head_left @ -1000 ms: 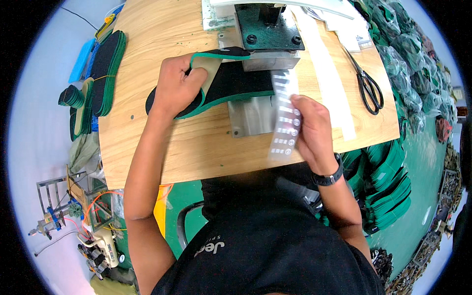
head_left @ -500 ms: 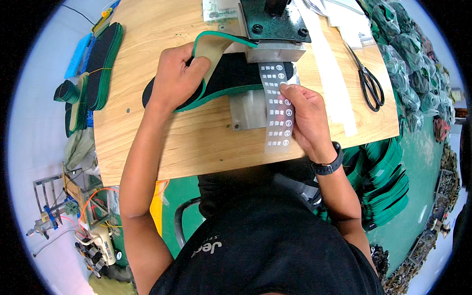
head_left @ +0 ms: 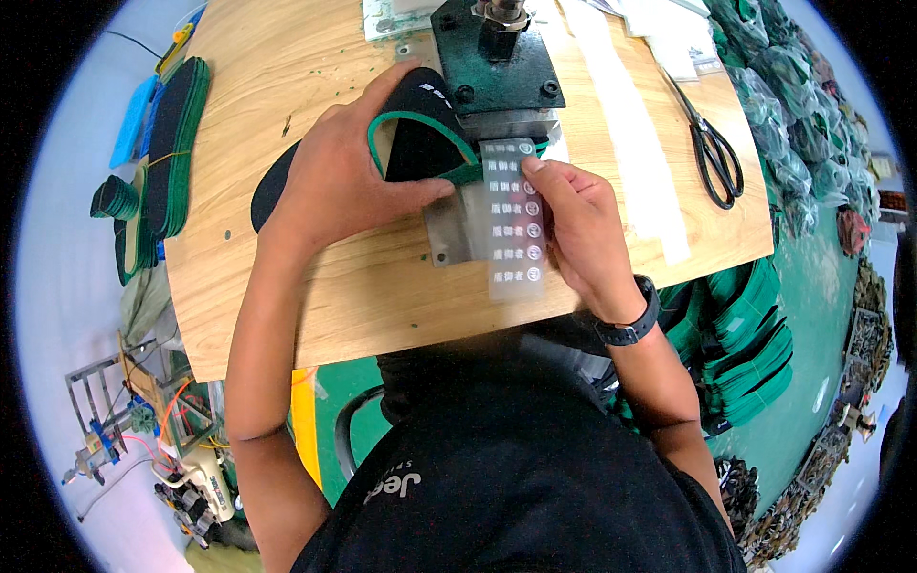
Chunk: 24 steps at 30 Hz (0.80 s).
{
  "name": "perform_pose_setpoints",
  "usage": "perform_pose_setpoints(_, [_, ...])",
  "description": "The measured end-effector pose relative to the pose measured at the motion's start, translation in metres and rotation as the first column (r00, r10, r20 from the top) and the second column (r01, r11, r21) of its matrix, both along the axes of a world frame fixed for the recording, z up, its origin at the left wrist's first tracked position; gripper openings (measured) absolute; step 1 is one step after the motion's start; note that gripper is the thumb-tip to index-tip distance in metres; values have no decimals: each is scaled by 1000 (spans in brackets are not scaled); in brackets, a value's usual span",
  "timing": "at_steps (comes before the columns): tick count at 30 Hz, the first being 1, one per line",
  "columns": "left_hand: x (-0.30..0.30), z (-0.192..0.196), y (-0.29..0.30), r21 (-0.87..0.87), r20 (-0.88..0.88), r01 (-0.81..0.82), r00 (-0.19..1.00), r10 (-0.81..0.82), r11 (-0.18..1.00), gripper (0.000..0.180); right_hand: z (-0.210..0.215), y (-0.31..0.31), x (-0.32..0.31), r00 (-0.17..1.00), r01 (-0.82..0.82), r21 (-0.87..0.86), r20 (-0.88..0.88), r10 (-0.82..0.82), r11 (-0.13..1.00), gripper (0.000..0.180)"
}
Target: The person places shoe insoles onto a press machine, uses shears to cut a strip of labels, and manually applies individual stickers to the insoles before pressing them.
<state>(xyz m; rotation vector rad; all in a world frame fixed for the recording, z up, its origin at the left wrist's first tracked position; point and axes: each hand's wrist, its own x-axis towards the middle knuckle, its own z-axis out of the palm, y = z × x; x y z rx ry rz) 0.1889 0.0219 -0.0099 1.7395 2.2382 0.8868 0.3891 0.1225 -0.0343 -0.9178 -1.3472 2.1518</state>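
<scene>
My left hand (head_left: 353, 172) grips a bent black insole (head_left: 420, 95) with a green edge, its thumb and forefinger spread around the curve. White print shows on the raised part. Another black piece (head_left: 274, 186) lies beneath my left hand, partly hidden by it. Between thumb and fingers, my right hand (head_left: 578, 215) pinches the edge of a translucent film strip (head_left: 511, 229) with rows of white printed marks. The strip's upper end meets the front of a press head with a black plate (head_left: 497, 67). Below it, a metal base plate (head_left: 454, 229) shows partly behind the strip.
Black-handled scissors (head_left: 714, 158) lie at the right of the wooden table (head_left: 353, 320), beside a long white strip (head_left: 635, 162). Banded insole stacks (head_left: 181, 143) stand at the left. Green pieces (head_left: 735, 353) are piled below right, with plastic-wrapped bundles (head_left: 778, 105) farther off.
My left hand has opened wider around the insole, which now curls with its printed black face showing instead of the beige one. My right hand and the film strip have shifted slightly left.
</scene>
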Motion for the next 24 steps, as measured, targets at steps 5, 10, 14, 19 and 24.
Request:
perform_pose_setpoints(5, [1,2,0,34,5,23,1000,-23,999,76,-1,-4,2,1000,-5,41,-10,6,999,24])
perform_pose_setpoints(10, [1,7,-9,-26,29,-72,997,73,997,50,-13,-15,25,992,123,221,-19,-122,967,20])
perform_pose_setpoints(14, [-6,2,-6,253,306,-121,951,39,960,41,6,-10,36,887,400,-59,-227,-402,915,17])
perform_pose_setpoints(19, [-14,3,-11,364,447,-157,894,-24,918,40,7,-8,9,982,176,-107,-54,-182,979,18])
perform_pose_setpoints(24, [-17,0,-11,241,421,-198,903,81,950,29,6,-5,5,999,33,-19,32,-32,999,23])
